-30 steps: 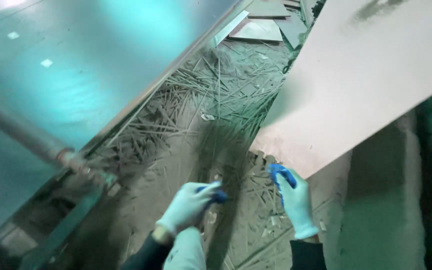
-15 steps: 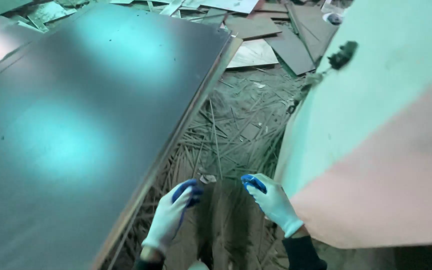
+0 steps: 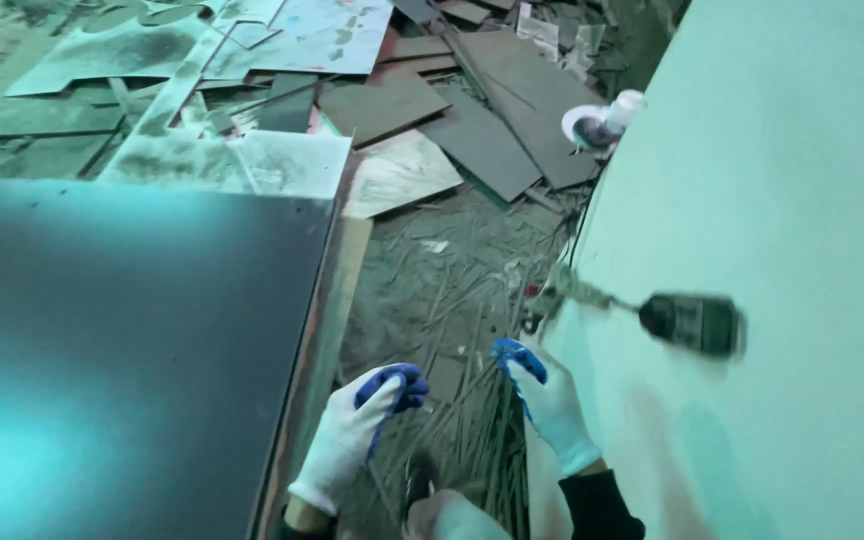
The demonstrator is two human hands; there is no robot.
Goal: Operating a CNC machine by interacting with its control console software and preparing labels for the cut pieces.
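Hands status: left hand (image 3: 357, 430) is loosely curled and empty, just beside the edge of the dark panel (image 3: 122, 350) on its left. Right hand (image 3: 550, 405) has its fingers extended and grips nothing, right at the lower edge of the pale sheet (image 3: 782, 200); I cannot tell if it touches. Both wear white gloves with blue tips.

My read on the step: between grips, neither board is held. Taking either edge calls for fingers closed around it first.

A dark blurred tool (image 3: 692, 323) lies on the pale sheet, above and right of the right hand. The floor (image 3: 442, 290) ahead is littered with wood strips, with offcut boards (image 3: 492, 130) further out.

Containers: one whitish round tub (image 3: 597, 120) far ahead of the right hand. Its contents are unreadable.
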